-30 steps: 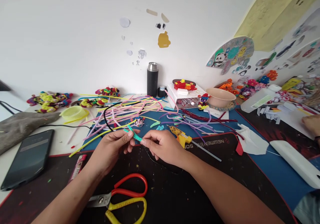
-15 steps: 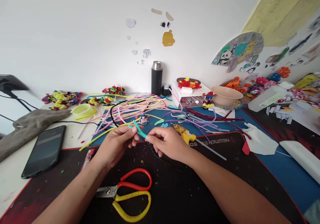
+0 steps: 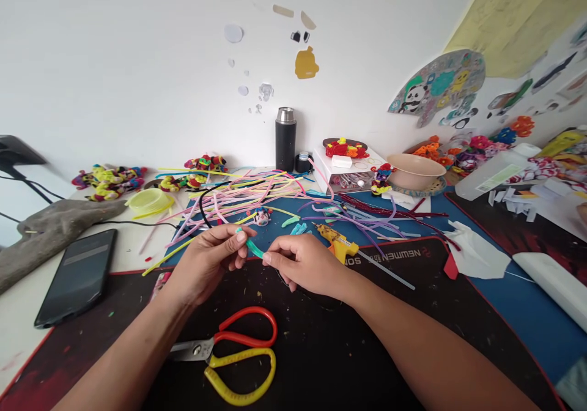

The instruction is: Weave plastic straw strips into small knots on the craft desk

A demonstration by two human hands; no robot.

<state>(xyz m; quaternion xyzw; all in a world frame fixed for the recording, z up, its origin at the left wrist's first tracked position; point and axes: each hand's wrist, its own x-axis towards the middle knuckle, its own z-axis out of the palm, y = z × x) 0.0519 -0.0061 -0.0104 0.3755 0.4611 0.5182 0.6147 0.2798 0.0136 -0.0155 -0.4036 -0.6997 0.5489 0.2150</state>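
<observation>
And both hands are pinched narrow on the green strip (image 3: 254, 249): left hand (image 3: 208, 259) near one end, right hand (image 3: 308, 263) at the other, up above the dark mat's (image 3: 321, 356) far edge! Glue gun (image 3: 340, 246) tight beyond the right, stems (image 3: 247, 197) crowding ahead, scissors (image 3: 202, 350) nearer, mat spreading rightward to its red border.

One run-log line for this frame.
left hand: pinches teal strip | right hand: pinches same strip | on mat: scissors | nearby: glue gun
</observation>
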